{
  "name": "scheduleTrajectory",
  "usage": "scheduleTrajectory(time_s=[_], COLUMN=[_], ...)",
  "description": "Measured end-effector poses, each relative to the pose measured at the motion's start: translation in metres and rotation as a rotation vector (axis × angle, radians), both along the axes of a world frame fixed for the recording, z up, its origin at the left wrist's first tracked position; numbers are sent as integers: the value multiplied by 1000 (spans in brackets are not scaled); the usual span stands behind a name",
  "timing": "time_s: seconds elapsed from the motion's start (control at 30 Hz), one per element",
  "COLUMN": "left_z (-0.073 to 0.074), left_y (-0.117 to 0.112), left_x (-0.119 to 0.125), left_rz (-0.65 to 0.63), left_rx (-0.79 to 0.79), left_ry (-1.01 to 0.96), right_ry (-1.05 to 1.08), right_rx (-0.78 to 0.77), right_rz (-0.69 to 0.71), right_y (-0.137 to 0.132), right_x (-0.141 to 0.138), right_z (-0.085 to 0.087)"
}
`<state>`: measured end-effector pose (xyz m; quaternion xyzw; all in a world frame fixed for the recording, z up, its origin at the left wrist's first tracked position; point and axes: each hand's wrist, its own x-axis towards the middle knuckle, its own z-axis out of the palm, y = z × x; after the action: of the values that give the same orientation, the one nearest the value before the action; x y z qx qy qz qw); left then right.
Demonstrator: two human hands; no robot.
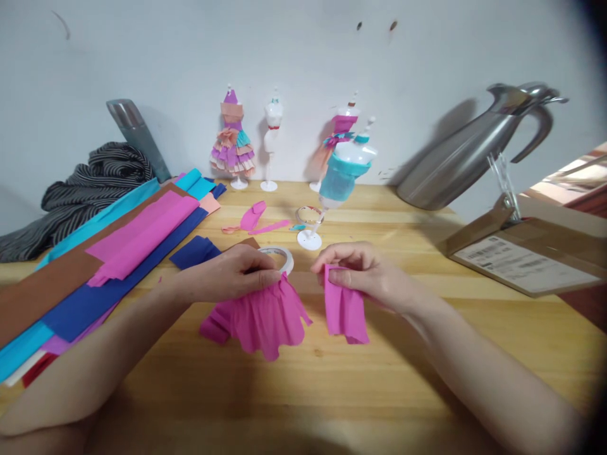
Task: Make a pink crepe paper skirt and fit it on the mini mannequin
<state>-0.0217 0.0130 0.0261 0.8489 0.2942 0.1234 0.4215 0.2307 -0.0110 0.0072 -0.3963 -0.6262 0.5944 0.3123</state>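
Between the thumb and fingers of my left hand (241,272) is the top edge of a gathered pink crepe paper ruffle (270,322), which hangs down in pleats. My right hand (365,275) pinches a smaller pink crepe paper piece (346,309), held apart from the ruffle. A white tape roll (282,258) shows just behind my left fingers. Beyond my hands stands a small mannequin (344,170) on a white round base, wrapped in a teal paper top. More pink paper (215,322) lies under my left hand.
Folded crepe paper sheets (61,284) in several colours cover the left side, beside a striped cloth (99,170) and a grey bottle (137,136). Dressed mannequins (232,145) line the wall. A steel jug (469,145) and a cardboard box (526,246) stand right. Pink scraps (253,215) lie mid-table.
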Motion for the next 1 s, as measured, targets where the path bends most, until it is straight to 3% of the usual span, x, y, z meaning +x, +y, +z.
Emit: scheduleTrajectory(time_s=[0.3, 0.5, 0.7, 0.83, 1.0], left_z=[-2, 4, 27, 48, 58], left_y=[1, 1, 11, 24, 34], left_x=[1, 1, 7, 12, 19], left_rz=[1, -27, -31, 20, 73], left_rx=[-16, -28, -69, 44, 149], left_ry=[-18, -42, -96, -19, -73], right_ry=[50, 35, -16, -80, -73], right_rx=[-83, -26, 118, 307, 280], right_rz=[-119, -97, -15, 38, -55], right_y=[-1, 1, 23, 35, 37], right_x=[-9, -12, -12, -11, -10], right_z=[-2, 1, 24, 43, 46])
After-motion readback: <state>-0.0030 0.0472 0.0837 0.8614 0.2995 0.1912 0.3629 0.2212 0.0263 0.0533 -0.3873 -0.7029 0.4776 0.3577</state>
